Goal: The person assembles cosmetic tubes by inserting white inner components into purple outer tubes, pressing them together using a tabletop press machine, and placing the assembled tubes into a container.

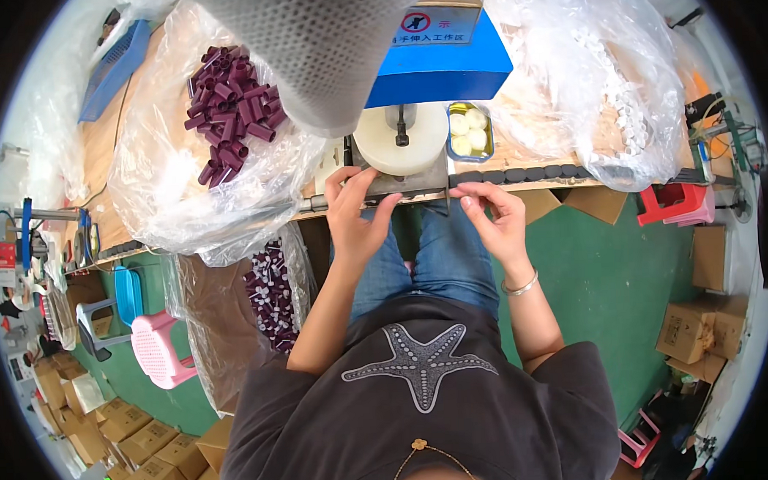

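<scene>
Dark grey fabric printed with a pale starfish makes up the person's shirt [314, 420], nearest of all. Beyond it, both hands are at the front edge of the wooden tabletop [529, 160]. The left hand [358, 211] is spread, thumb and forefinger apart, near the rim of a thick, smooth, off-white disc [427, 154] with a dark bolt [402, 140] at its middle. The right hand [495, 215] has its thumb and forefinger close together beside a thin upright metal strip [447, 185]; whether they pinch anything I cannot tell. A blue machine housing [438, 79] stands behind the disc, bearing a label [434, 35] with a red-ringed prohibition sign and printed characters, partly hidden by a grey column [323, 56]. Below the tabletop's left part, a plastic-lined carton [217, 305] holds small purple-and-white pieces [270, 299]. Right of the disc, a small tray [470, 159] contains pale round pieces [473, 139]. Farther left, glossy purple tubes [231, 110] heap on clear plastic sheeting [157, 167].
</scene>
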{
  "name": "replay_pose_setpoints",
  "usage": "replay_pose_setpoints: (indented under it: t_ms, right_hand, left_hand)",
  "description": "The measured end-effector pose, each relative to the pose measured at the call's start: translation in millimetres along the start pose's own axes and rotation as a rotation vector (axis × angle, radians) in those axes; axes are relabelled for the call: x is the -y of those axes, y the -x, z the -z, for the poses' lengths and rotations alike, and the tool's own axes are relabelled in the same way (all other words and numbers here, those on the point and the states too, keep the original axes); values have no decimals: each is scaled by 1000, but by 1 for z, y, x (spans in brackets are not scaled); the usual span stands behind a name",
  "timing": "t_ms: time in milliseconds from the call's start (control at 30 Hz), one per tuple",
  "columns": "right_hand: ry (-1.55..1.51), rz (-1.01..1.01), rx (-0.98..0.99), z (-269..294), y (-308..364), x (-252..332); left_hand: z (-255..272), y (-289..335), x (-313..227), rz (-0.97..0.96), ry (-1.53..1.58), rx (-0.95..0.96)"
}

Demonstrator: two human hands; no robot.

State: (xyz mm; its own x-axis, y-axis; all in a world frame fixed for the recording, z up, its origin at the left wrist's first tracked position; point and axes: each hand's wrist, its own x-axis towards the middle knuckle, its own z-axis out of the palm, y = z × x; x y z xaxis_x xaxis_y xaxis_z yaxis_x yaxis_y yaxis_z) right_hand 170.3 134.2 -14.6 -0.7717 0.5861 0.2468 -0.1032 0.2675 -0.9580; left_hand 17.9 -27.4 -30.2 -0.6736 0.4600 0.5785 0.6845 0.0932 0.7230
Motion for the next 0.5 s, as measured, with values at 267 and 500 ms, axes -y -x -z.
replay_pose_setpoints:
  t_ms: [267,500]
  right_hand:
    - [-40,64,31,-11,-5,13]
    - [102,283,5,-23,-17,32]
  left_hand:
    - [-24,-12,-3,-25,-228,37]
    - [-2,-32,-29,-141,29,90]
